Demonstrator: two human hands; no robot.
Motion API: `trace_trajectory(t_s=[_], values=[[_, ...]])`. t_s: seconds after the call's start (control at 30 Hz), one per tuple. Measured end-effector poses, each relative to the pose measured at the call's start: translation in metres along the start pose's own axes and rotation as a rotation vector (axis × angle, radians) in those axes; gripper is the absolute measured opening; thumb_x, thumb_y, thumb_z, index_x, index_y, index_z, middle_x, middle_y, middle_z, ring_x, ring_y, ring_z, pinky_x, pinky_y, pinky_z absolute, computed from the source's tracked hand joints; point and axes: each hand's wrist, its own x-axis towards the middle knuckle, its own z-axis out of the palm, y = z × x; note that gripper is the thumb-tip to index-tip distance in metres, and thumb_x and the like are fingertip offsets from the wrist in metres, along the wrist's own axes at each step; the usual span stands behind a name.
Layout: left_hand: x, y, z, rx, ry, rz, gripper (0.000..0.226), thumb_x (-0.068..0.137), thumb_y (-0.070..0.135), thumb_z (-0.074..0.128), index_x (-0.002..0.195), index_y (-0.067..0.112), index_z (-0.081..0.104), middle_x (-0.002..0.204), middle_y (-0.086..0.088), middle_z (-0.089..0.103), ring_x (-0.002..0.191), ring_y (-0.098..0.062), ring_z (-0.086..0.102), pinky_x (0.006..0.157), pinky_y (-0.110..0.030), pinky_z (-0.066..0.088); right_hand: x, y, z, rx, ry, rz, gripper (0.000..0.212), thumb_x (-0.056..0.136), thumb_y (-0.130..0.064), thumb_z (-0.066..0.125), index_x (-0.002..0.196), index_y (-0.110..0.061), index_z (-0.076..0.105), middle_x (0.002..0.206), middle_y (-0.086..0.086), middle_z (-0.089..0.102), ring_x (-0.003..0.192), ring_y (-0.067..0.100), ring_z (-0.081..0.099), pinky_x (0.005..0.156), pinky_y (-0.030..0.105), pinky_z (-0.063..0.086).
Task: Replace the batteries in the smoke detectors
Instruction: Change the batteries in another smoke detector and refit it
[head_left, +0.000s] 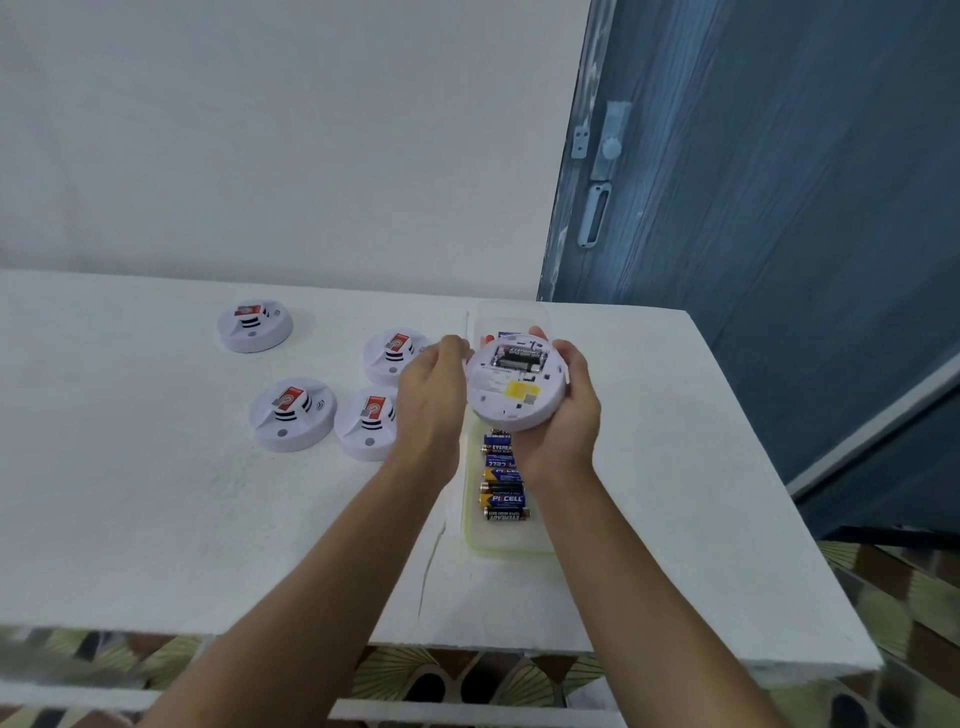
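Right hand (563, 410) cradles the smoke detector (511, 395) back side up, above the tray (511, 545) of spare batteries (504, 500). Left hand (431, 395) sits curled at its left rim; I cannot tell whether it grips. The fitted battery (521, 356) lies left-to-right at the far edge, probably easiest for the left hand to reach.

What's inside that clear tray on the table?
Loose batteries lie in a row at the clear tray's near end. The smoke detector held in the right hand covers its middle, so what lies there cannot be seen.
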Motion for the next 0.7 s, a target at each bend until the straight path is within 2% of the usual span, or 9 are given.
trace_trajectory(t_s=[0.07, 0.17, 0.23, 0.27, 0.3, 0.37, 0.43, 0.53, 0.7], values=[[-0.003, 0.000, 0.003, 0.012, -0.021, 0.089, 0.023, 0.087, 0.025, 0.044, 0.066, 0.017, 0.047, 0.068, -0.003, 0.051, 0.068, -0.014, 0.047, 0.062, -0.031, 0.036, 0.001, 0.000, 0.001, 0.007, -0.018, 0.025, 0.040, 0.099, -0.033, 0.044, 0.124, -0.007, 0.062, 0.128, 0.019, 0.064, 0.124, 0.040, 0.058, 0.106, 0.052, 0.047], [-0.003, 0.000, 0.006, 0.032, -0.047, 0.187, 0.031, 0.092, 0.027, 0.043, 0.086, -0.001, 0.056, 0.068, -0.004, 0.052, 0.058, -0.007, 0.047, 0.054, -0.021, 0.037, -0.001, -0.006, -0.001, 0.042, -0.052, 0.101, 0.045, 0.094, -0.034, 0.033, 0.117, -0.010, 0.063, 0.116, 0.016, 0.064, 0.108, 0.032, 0.060, 0.088, 0.040, 0.049], [0.001, -0.001, 0.007, 0.047, -0.054, 0.217, 0.047, 0.085, 0.035, 0.044, 0.104, -0.007, 0.054, 0.081, -0.018, 0.055, 0.064, -0.017, 0.051, 0.055, -0.028, 0.040, -0.003, -0.009, -0.001, 0.050, -0.056, 0.183, 0.049, 0.093, -0.038, 0.033, 0.119, -0.010, 0.063, 0.117, 0.016, 0.063, 0.108, 0.032, 0.057, 0.086, 0.039, 0.046], [0.004, -0.002, 0.007, 0.057, -0.062, 0.220, 0.052, 0.082, 0.040, 0.045, 0.108, -0.004, 0.056, 0.086, -0.017, 0.059, 0.074, -0.024, 0.057, 0.062, -0.033, 0.045, -0.004, -0.010, -0.001, 0.052, -0.052, 0.209, 0.050, 0.093, -0.040, 0.034, 0.120, -0.010, 0.064, 0.118, 0.017, 0.064, 0.107, 0.032, 0.058, 0.087, 0.039, 0.046], [0.006, -0.004, 0.006, 0.062, -0.066, 0.217, 0.053, 0.081, 0.044, 0.048, 0.111, 0.002, 0.060, 0.088, -0.006, 0.065, 0.086, -0.023, 0.063, 0.071, -0.031, 0.049, -0.004, -0.010, -0.002, 0.060, -0.061, 0.230, 0.050, 0.094, -0.041, 0.035, 0.119, -0.010, 0.065, 0.117, 0.016, 0.066, 0.105, 0.032, 0.060, 0.087, 0.039, 0.047], [0.005, -0.004, 0.006, 0.084, -0.060, 0.239, 0.043, 0.086, 0.043, 0.055, 0.118, 0.015, 0.063, 0.099, 0.009, 0.070, 0.096, -0.007, 0.066, 0.083, -0.024, 0.052, -0.005, -0.012, 0.001, 0.071, -0.070, 0.248, 0.049, 0.096, -0.044, 0.036, 0.115, -0.012, 0.068, 0.110, 0.014, 0.071, 0.098, 0.029, 0.065, 0.083, 0.037, 0.051], [0.006, -0.006, 0.004, 0.184, -0.025, 0.319, 0.045, 0.086, 0.043, 0.062, 0.124, 0.018, 0.061, 0.103, 0.012, 0.070, 0.095, 0.002, 0.066, 0.083, -0.018, 0.053, -0.005, -0.014, 0.003, 0.085, -0.074, 0.258, 0.047, 0.097, -0.044, 0.037, 0.111, -0.014, 0.070, 0.105, 0.012, 0.072, 0.095, 0.028, 0.066, 0.082, 0.037, 0.052], [0.010, -0.009, -0.002, 0.369, 0.020, 0.492, 0.056, 0.078, 0.047, 0.067, 0.127, 0.020, 0.061, 0.101, 0.015, 0.068, 0.094, 0.004, 0.065, 0.077, -0.008, 0.050, -0.004, -0.016, 0.003, 0.093, -0.070, 0.261, 0.045, 0.097, -0.043, 0.039, 0.111, -0.015, 0.072, 0.109, 0.013, 0.071, 0.104, 0.031, 0.063, 0.088, 0.042, 0.050], [0.009, -0.008, -0.012, 0.634, 0.076, 0.742, 0.066, 0.071, 0.057, 0.058, 0.124, 0.018, 0.062, 0.098, 0.011, 0.059, 0.091, -0.006, 0.052, 0.076, 0.004, 0.030, 0.000, -0.017, 0.002, 0.061, -0.075, 0.251, 0.044, 0.094, -0.041, 0.042, 0.120, -0.018, 0.068, 0.116, 0.012, 0.069, 0.109, 0.032, 0.061, 0.084, 0.042, 0.052]])
